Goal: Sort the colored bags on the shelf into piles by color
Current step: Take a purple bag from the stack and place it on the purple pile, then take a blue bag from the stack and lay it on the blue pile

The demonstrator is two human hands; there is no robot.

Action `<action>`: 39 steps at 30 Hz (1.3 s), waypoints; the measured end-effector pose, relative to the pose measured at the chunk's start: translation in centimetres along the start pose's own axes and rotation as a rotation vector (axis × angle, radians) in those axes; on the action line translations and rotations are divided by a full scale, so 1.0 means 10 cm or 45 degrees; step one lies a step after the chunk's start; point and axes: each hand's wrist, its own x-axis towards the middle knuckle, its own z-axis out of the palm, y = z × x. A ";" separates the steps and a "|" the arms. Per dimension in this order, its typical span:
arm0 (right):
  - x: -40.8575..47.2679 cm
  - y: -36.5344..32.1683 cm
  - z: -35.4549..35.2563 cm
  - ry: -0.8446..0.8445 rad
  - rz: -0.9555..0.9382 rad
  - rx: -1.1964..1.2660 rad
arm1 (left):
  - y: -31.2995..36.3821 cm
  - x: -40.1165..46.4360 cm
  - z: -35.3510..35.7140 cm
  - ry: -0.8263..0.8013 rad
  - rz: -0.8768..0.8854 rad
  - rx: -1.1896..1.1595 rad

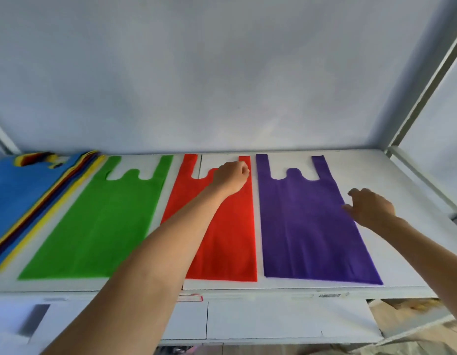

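Observation:
Three bags lie flat side by side on the white shelf (376,170): a green bag (101,221), a red bag (230,239) and a purple bag (306,226), handles toward the back wall. At the far left is a stack of mixed-colour bags (19,201) with a blue one on top. My left hand (231,178) reaches across the red bag, fingers curled shut at its right handle. My right hand (370,208) hovers at the purple bag's right edge with fingers spread, holding nothing.
A grey wall closes the back of the shelf. A metal frame post (427,93) runs up the right side. Bare shelf lies right of the purple bag. Below the front edge are white panels (273,321) and brown paper (414,319).

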 end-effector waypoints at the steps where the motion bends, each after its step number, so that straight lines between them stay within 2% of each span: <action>1: 0.02 -0.18 -0.09 0.037 -0.069 -0.018 | -0.11 -0.01 -0.21 0.030 0.066 0.076; 6: 0.03 -1.39 -0.45 0.086 -0.411 0.117 | -0.88 -0.10 -1.15 0.072 0.155 0.337; 13: -0.43 -3.48 -0.51 0.116 -0.735 0.241 | -2.61 -0.53 -2.23 0.111 -0.020 0.506; 19: -1.04 -5.26 -0.15 0.060 -0.893 0.338 | -4.29 -1.06 -2.94 0.147 -0.146 0.451; 25: -1.60 -6.64 0.26 -0.083 -0.915 0.369 | -5.68 -1.49 -3.28 0.069 -0.325 0.472; 29: -1.83 -7.21 0.53 -0.182 -0.865 0.295 | -6.32 -1.62 -3.28 0.026 -0.413 0.407; 34: -1.93 -7.62 0.80 -0.337 -0.640 0.238 | -6.79 -1.66 -3.08 -0.088 -0.561 0.294; 39: -1.95 -7.81 0.90 -0.352 -0.354 0.405 | -6.93 -1.61 -2.90 -0.005 -0.681 0.234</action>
